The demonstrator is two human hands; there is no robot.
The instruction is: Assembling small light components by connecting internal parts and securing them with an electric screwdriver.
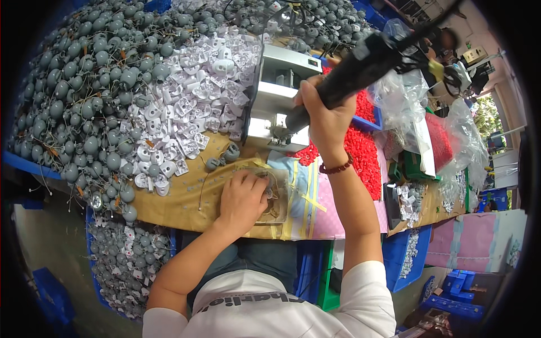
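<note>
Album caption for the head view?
Right hand holds a black electric screwdriver, left hand at a rectangular fixture, near white plastic parts.

Greyish floor (pixel 62 239) at left. Daylit window (pixel 488 119) at right, far side. Pink-and-blue covered table (pixel 445 239) at right.

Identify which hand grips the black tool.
The right hand, wearing the beaded bracelet, grips the black tool; the left hand, bare-wristed, is at the low square fixture.
</note>
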